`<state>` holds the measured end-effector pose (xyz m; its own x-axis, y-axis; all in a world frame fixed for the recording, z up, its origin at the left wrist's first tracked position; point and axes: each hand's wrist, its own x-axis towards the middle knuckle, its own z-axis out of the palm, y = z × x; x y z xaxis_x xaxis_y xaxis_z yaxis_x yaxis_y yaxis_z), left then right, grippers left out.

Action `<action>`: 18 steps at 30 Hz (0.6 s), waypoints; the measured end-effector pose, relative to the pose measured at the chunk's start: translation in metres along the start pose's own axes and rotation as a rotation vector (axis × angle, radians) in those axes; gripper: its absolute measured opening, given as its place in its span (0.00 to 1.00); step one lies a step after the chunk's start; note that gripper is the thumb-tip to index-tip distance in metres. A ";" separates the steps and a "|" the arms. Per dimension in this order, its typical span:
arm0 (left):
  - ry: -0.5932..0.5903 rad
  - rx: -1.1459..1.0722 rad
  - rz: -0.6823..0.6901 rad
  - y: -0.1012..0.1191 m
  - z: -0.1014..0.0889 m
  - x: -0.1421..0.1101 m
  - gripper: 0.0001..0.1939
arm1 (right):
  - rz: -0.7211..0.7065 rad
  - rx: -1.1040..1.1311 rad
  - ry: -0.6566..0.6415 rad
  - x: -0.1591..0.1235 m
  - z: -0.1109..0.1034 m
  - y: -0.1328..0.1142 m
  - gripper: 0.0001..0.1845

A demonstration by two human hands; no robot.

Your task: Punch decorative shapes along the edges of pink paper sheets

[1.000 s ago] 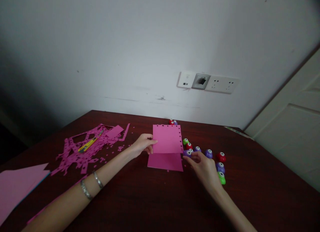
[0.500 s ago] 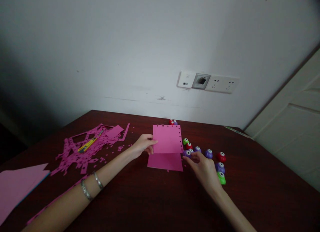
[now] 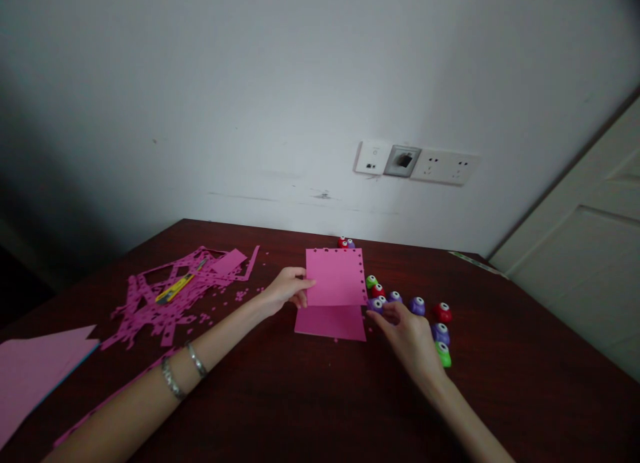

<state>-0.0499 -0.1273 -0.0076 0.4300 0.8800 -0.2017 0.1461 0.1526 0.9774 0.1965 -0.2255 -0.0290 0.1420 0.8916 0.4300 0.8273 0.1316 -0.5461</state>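
My left hand pinches the left edge of an upright pink paper square. Small punched shapes run along the square's top and right edges. Beneath it, another pink paper piece lies on the table. My right hand is closed around a small purple craft punch with a white eye-like button, at the square's lower right corner. The fingers partly cover this punch, so I cannot tell whether the paper is inside it. Just beyond are a green punch and a red punch.
More punches stand to the right, including a red one and a green one. Punched pink scraps with a yellow cutter knife lie left. Pink sheets lie near left. A wall borders the table's back.
The pink square has shifted very slightly to the right at its top right corner. Both hands hold nearly the same position.
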 end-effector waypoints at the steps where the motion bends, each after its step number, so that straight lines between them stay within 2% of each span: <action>1: 0.001 0.000 -0.001 0.000 0.000 0.000 0.12 | -0.003 -0.002 0.004 0.000 0.000 0.000 0.19; 9: 0.030 0.003 0.003 0.003 0.006 -0.003 0.11 | -0.010 -0.064 -0.021 0.000 0.003 0.003 0.18; 18: 0.019 -0.017 0.011 0.003 0.005 -0.003 0.12 | -0.071 -0.162 0.016 -0.003 0.003 0.001 0.18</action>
<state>-0.0460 -0.1316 -0.0042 0.4145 0.8900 -0.1902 0.1263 0.1507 0.9805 0.1958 -0.2266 -0.0326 0.0877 0.8753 0.4755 0.9123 0.1211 -0.3913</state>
